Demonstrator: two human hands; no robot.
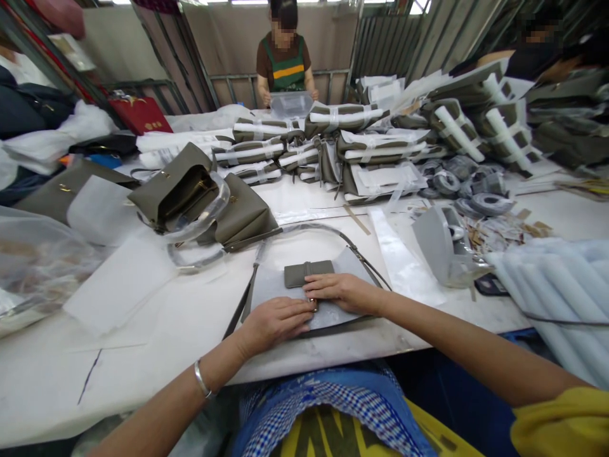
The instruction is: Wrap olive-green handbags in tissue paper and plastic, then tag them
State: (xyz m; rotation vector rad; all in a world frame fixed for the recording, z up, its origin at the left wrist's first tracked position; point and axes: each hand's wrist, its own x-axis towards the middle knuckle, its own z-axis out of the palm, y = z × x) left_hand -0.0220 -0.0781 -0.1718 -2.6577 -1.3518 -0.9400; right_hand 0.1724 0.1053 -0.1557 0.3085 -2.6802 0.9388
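A grey-olive handbag (364,322) lies flat in front of me, mostly covered by a translucent white sheet (266,289). On the sheet rests a small grey-olive flap-like piece (295,275) with a narrow band across it. My left hand (278,322) lies on the sheet with its fingers stretched toward the centre. My right hand (345,292) lies opposite, its fingertips over the lower edge of the olive piece. Between the fingertips a small shiny metal fitting (313,304) shows in part. What lies under the fingers is hidden. The bag's wrapped handle (304,227) arches behind the sheet.
Olive bags (185,184) stand at the left beside white sheets (124,279). Wrapped bags (380,152) are piled at the back. A grey tape dispenser (440,244) and rolled white foam (561,279) are at the right. A co-worker (284,60) stands across the table.
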